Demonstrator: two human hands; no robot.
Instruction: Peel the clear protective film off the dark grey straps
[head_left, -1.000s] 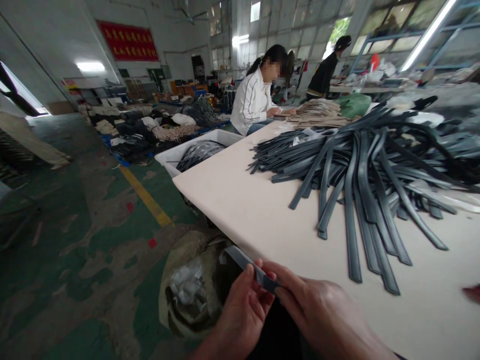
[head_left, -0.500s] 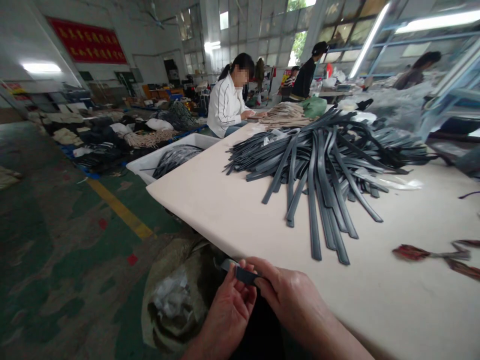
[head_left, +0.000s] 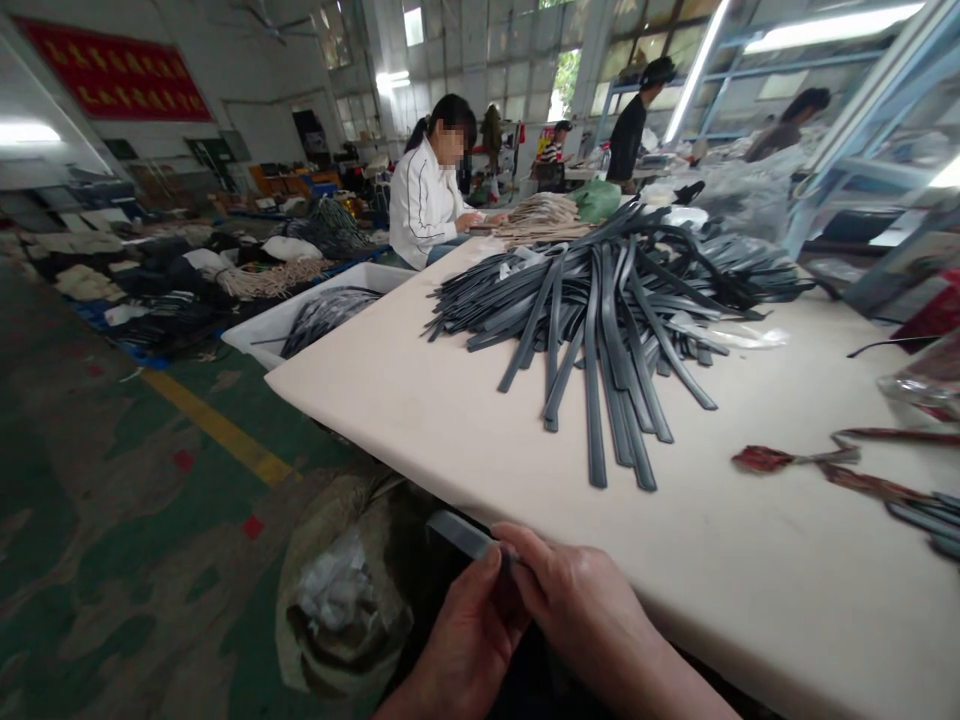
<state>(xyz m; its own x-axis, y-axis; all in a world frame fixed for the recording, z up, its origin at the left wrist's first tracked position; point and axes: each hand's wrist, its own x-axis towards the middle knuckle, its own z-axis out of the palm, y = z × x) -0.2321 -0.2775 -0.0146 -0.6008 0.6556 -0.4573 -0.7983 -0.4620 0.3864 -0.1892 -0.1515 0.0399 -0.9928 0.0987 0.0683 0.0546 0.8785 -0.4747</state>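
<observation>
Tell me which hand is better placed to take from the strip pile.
Probably the right hand: it looks nearer the pile on the table, while the left hand is farther off, outside the table's edge. Both hold a strip, so the right would have to let go first.

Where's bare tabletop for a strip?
Bare: tabletop between the dark strip pile and right hand, left of the reddish scrap; also the left corner, toward the white bin. Crowded: far side, under the pile and beige strips.

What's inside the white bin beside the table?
Dark strips lie heaped inside the white bin. The table hides the bin's near right side, and whatever lies beneath the top strips, including the bin's floor, is covered.
</observation>
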